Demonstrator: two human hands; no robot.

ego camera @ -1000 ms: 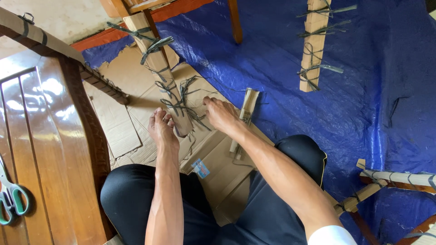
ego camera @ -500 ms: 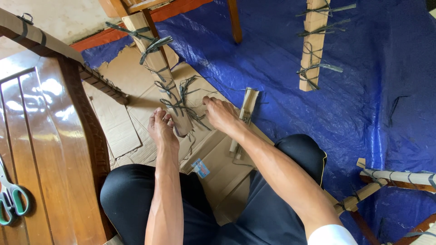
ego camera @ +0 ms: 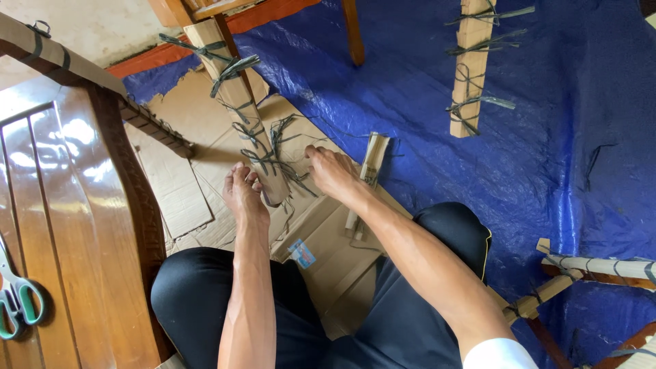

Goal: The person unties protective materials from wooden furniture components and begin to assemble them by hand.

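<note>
The left hand [ego camera: 244, 190] is curled shut on the near end of a cardboard-wrapped furniture leg [ego camera: 236, 102], which slants from the hands up toward the far left. Dark plastic ties [ego camera: 273, 154] bind the wrapping at intervals, and a loose tangle of them spreads at the near end. The right hand [ego camera: 333, 172] lies just right of that tangle with its fingers pinched together on the tie strands.

The leg's near end rests on flattened cardboard sheets [ego camera: 205, 123] spread over a blue tarpaulin [ego camera: 547, 150]. A short cardboard strip [ego camera: 372, 160] lies just right of the right hand.

Far right, a second wrapped leg [ego camera: 471, 68] stands on the tarpaulin. On the near left, green-handled scissors [ego camera: 17, 301] lie on a glossy brown wooden panel [ego camera: 68, 239]. No containers are visible.
</note>
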